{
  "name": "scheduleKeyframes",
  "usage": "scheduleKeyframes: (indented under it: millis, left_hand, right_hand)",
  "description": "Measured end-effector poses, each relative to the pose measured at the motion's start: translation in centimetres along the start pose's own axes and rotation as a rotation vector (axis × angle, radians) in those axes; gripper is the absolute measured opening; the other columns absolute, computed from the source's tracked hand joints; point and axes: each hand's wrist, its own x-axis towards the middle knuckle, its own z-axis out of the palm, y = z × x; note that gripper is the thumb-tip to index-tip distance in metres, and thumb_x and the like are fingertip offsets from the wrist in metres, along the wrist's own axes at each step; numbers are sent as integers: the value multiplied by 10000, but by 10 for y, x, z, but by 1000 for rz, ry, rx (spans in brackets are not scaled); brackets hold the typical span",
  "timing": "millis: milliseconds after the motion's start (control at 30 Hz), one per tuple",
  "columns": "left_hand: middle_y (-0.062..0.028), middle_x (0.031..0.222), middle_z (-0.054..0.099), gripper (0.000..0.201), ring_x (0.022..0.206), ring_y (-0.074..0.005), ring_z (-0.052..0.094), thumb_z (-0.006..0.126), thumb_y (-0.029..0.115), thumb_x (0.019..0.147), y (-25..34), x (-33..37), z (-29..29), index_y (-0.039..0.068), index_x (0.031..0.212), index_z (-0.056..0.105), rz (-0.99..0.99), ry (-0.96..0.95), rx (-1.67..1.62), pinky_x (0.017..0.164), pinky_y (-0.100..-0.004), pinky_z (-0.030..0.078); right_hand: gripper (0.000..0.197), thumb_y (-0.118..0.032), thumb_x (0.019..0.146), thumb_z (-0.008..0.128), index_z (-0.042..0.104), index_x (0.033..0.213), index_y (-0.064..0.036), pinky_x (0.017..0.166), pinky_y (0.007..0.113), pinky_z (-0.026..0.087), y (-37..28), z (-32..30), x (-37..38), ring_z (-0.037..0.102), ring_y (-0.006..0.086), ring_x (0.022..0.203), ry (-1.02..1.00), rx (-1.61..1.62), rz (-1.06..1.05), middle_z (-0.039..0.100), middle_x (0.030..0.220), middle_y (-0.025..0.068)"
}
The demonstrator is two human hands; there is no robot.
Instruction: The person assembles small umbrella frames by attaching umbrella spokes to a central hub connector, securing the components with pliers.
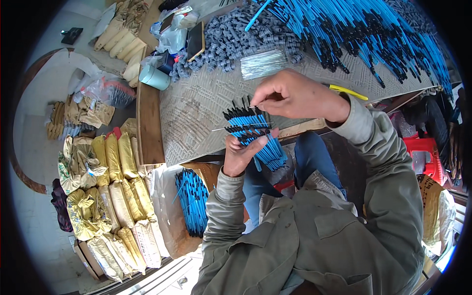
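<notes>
L hand is wrapped round a bundle of thin blue rods w/ black ends, ctr of frame, thumb across the near side; its other fingers mostly hidden. R hand, just above, has thumb + fingertips pinched on a silvery sliver by the black tips; too small to tell what it is. 1 thin wire runs crosswise over the bundle. No. of rods held: can't tell, they overlap. Bundle's lower end sticks out past the table edge.

Writing: brown sack, far R, has dark printing, too small + bent to read.

Top ctr: 1 stack of silvery wires, 1 heap of grey fittings, pcs uncountable. Upper R: big pile of blue rods, cut off at top. 1 yellow tool nr R wrist, shape unclear. Upper L: 1 dark phone-like slab, 1 pale green cup. Lower L: 1 box of more blue rods, beside stacked sacks. Far R: 1 red stool, partly hidden.
</notes>
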Motion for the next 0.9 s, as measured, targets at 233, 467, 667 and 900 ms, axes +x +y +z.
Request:
scheduleKeyframes:
  millis: [233,467,667,900]
  left_hand:
    - [-135,981,651,179,960,-242,629,610,-27,822,5,-2,0,-57,999,606,-58,16,-54,854,-330,491]
    - [-153,976,655,204,946,-241,632,625,1,816,1,-2,-4,-60,1009,602,-7,-3,-28,849,-332,493]
    - [-175,990,652,232,950,-228,627,632,12,811,2,-2,-7,-69,1025,596,3,-44,-42,856,-323,486]
    - [-167,1003,651,220,969,-212,616,605,-11,826,5,-3,-2,-73,1036,591,21,-60,-5,869,-306,472]
  right_hand:
    - [113,-77,839,613,651,913,-1,524,233,387,3,6,5,510,46,589,-35,-166,-11,629,704,19]
    - [154,-128,846,647,666,965,-32,530,218,378,26,27,-4,517,46,622,49,373,-51,637,758,9]
    - [166,-98,822,660,664,976,-35,519,233,367,22,20,-1,501,65,599,46,245,-154,613,760,25]
    - [146,-63,786,669,645,924,-22,493,257,355,4,22,0,476,99,566,75,-29,-122,548,702,35]
